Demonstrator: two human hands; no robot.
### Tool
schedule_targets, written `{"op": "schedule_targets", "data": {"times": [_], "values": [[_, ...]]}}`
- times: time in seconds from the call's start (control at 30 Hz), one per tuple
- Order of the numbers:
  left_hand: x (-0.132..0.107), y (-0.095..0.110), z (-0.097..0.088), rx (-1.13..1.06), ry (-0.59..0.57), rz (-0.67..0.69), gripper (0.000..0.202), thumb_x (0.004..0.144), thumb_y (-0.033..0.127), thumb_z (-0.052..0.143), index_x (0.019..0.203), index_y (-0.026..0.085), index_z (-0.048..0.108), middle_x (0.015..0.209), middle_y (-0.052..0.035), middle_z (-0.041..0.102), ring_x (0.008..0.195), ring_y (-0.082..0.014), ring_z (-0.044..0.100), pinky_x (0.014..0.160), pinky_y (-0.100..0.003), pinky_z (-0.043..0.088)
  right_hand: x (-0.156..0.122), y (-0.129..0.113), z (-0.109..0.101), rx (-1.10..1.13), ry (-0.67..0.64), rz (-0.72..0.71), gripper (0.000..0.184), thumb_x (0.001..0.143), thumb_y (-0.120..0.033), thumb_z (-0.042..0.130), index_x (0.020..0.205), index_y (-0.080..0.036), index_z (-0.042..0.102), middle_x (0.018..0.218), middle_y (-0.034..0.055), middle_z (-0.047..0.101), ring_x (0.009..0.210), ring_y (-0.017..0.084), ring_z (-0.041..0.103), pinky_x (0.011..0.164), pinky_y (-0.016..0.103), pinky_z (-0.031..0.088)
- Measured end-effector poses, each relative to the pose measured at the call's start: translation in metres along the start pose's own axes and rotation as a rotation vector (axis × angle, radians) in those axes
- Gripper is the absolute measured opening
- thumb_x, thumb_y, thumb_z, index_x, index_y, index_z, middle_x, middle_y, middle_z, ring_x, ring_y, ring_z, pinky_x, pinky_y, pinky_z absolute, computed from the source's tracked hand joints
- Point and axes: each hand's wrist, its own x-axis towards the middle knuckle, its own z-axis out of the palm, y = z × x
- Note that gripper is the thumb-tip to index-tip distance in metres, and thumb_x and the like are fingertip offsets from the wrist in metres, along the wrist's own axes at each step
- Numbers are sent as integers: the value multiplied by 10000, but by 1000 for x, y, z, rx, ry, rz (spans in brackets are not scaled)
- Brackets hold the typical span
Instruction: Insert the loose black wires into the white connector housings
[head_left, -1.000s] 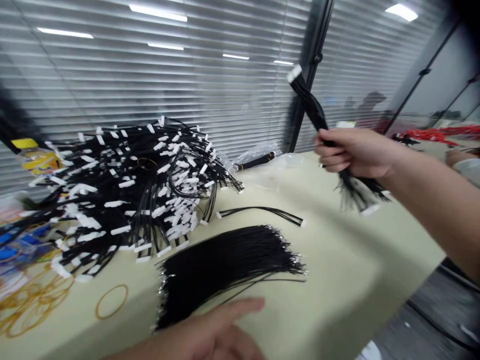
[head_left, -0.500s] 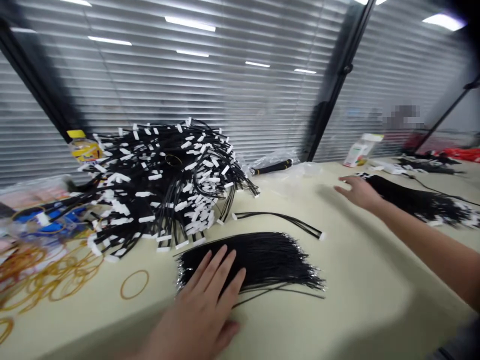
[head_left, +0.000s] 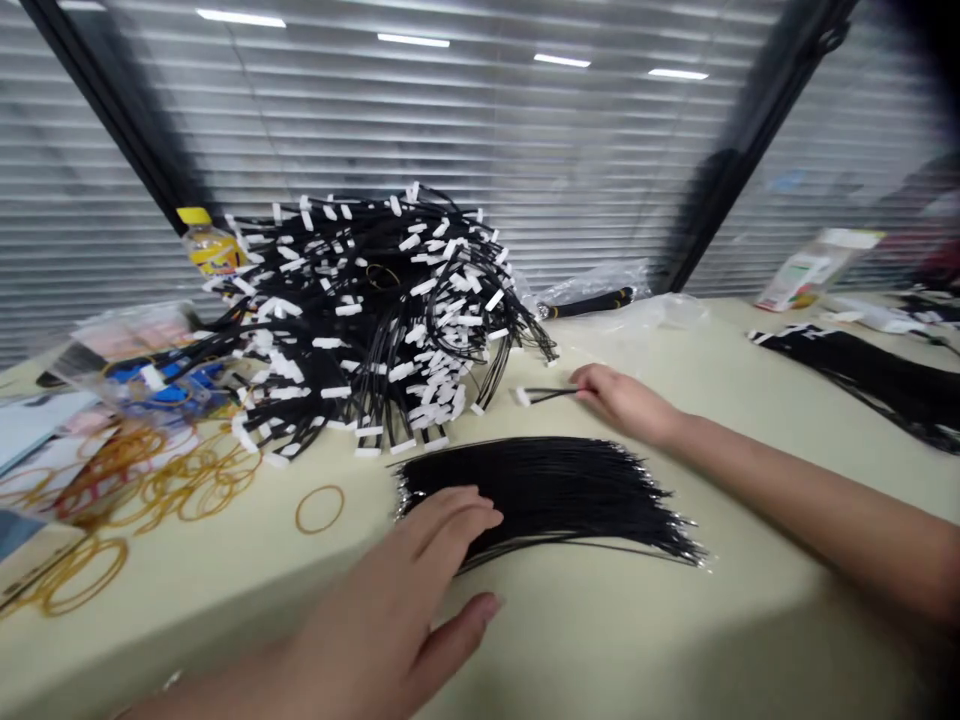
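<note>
Though the cable (head_left: 551, 393) runs leftward mid-frame from the nearer right hand (head_left: 619, 400), its grip is unclear. The left hand (head_left: 390, 605) is outspread.

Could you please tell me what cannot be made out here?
Head view: right end of cable, hidden by right hand.
Head view: lower left of wire bundle, hidden by left hand.
Head view: far-right cables, right end cut by picture edge.
Head view: print on yellow bottle, blurred.

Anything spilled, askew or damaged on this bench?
Nothing looks spilled or damaged. A lone rubber band lies apart from the tangled rubber bands, and a strand strays from the black wire bundle's near edge.
</note>
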Motion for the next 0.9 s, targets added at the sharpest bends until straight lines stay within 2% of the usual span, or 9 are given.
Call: {"op": "schedule_targets", "data": {"times": [0.1,0.17,0.27,0.33,0.5,0.63,0.73,0.87,0.9], "values": [[-9,3,-10,-475,-171,-371,345,890,443,374,1169,265,472,1081,-19,574,993,-104,559,802,-191,509,-28,-21,-36,-123,151,36,231,897,-346,402,923,-151,523,833,94,634,634,168,569,556,279,410],[-6,6,-15,-695,-120,-497,382,881,506,356,1078,225,524,968,-26,593,915,-91,566,790,-176,500,-43,-49,-63,-180,257,11,222,870,-379,460,894,-166,519,811,81,637,622,168,568,550,278,394],[6,11,-22,-835,-13,-463,367,848,474,469,1120,234,521,1024,-26,579,939,-84,555,809,-162,490,-54,-96,-94,-291,267,-107,193,898,-328,422,813,-196,535,677,14,612,511,106,515,493,236,383],[15,12,-25,-1026,1,-436,371,833,433,522,1139,225,510,1017,-31,580,877,-83,577,754,-171,518,-51,-119,-102,-286,270,-287,189,905,-281,411,802,-186,536,697,11,623,574,95,555,519,214,412],[36,0,-27,-1277,25,-464,245,798,341,607,890,116,585,820,-31,619,704,-72,612,661,-169,548,-23,-123,-90,-281,289,-402,111,866,-236,503,791,-161,535,784,18,638,713,85,598,590,188,435],[46,-24,-21,-1285,198,-512,225,750,303,665,888,129,621,865,-20,628,772,-83,622,724,-186,554,4,-100,-69,-244,172,-395,103,880,-270,476,858,-200,549,854,20,652,781,110,608,625,216,446],[48,-42,-13,-1275,244,-544,251,723,312,687,878,125,623,807,-5,616,731,-72,618,762,-215,552,20,-96,-55,-177,107,-386,152,891,-305,441,889,-200,551,847,28,651,794,138,612,646,254,467],[49,-52,-6,-1297,252,-630,233,732,302,674,847,108,614,782,-7,614,700,-64,617,777,-227,545,25,-127,-49,-72,100,-419,234,861,-358,498,980,-161,536,1135,100,565,1074,200,527,914,339,444],[49,-53,-6,-1304,249,-648,216,732,284,673,838,105,614,771,-8,618,690,-65,619,776,-227,544,22,-140,-49,-9,106,-419,220,851,-332,518,981,-156,538,1114,103,564,1072,192,518,928,330,433]]}}
